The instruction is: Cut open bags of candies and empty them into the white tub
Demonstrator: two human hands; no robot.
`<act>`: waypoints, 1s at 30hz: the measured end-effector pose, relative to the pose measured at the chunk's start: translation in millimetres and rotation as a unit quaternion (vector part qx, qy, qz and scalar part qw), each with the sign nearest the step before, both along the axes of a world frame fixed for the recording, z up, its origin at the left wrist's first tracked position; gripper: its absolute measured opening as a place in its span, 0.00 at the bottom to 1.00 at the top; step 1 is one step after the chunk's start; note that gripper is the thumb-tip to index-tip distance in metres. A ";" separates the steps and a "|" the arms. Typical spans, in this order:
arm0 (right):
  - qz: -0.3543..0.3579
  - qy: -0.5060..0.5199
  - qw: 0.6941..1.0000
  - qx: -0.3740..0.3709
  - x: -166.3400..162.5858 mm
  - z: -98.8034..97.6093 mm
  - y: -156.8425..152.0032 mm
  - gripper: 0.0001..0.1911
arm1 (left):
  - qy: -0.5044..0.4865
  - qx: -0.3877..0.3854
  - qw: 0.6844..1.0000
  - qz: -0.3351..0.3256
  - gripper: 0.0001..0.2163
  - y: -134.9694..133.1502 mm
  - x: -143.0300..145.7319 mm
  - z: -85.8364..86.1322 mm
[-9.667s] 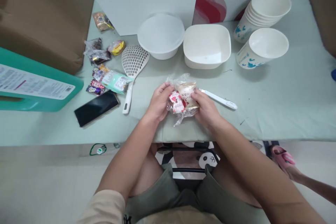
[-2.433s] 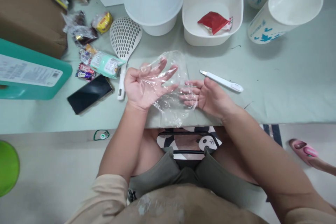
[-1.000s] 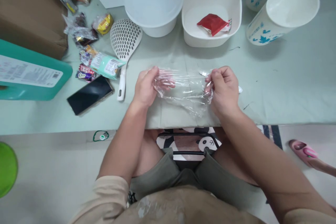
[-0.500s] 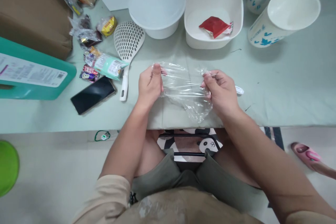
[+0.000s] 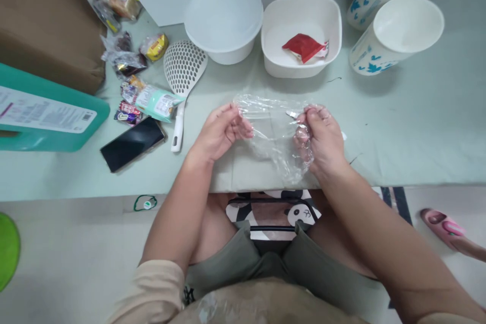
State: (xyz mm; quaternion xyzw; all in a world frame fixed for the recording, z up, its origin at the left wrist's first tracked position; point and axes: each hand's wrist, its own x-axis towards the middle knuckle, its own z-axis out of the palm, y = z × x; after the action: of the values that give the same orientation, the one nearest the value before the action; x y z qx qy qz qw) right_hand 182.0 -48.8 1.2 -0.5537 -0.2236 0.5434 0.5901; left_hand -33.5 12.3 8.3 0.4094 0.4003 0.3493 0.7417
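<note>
A thin, clear plastic bag [image 5: 271, 124] is stretched between my two hands, just above the front part of the table. My left hand [image 5: 224, 129] pinches its left edge between thumb and fingers. The right side is gripped by my right hand [image 5: 322, 134], with the film bunched around those fingers. A small white object on the table is partly hidden behind the bag and my right hand; its kind cannot be made out. Beyond the bag stands a white rectangular tub [image 5: 299, 68] with a red packet [image 5: 304, 47] inside.
Left of my hands lie a white skimmer [image 5: 185, 71], a black phone [image 5: 132, 143] and several wrapped snacks [image 5: 155, 101]. A lidded round bowl [image 5: 224, 20] and paper cups [image 5: 398, 35] stand farther back. A teal container [image 5: 49, 136] and a cardboard box [image 5: 53, 25] are at far left.
My left hand has turned and its fingers have shifted along the bag's edge. My right fingers have gathered more of the film. The view has tilted slightly, so the table things appear lower.
</note>
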 end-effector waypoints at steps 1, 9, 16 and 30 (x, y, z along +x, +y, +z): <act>-0.004 0.014 1.000 -0.003 -0.4 0.7 0.5 0.25 | -0.010 -0.011 0.999 -0.033 0.19 1.3 0.6 -0.4; 0.006 0.022 0.999 0.023 11.2 7.8 1.1 0.23 | -0.069 -0.018 0.996 0.048 0.07 4.9 4.8 9.4; 0.013 0.007 0.997 0.072 37.8 5.6 9.3 0.20 | -0.062 -0.144 0.979 -0.131 0.11 8.5 5.4 7.6; 0.175 0.013 0.984 -0.036 6.2 15.5 4.4 0.21 | -0.081 -0.132 0.988 -0.009 0.23 11.2 1.9 -2.1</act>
State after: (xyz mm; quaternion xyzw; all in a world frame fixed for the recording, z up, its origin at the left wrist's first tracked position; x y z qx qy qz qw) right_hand 188.3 -44.4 16.7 -0.5196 -0.2899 0.6530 0.4685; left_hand -31.5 23.5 6.2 0.2820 0.3779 0.3184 0.8224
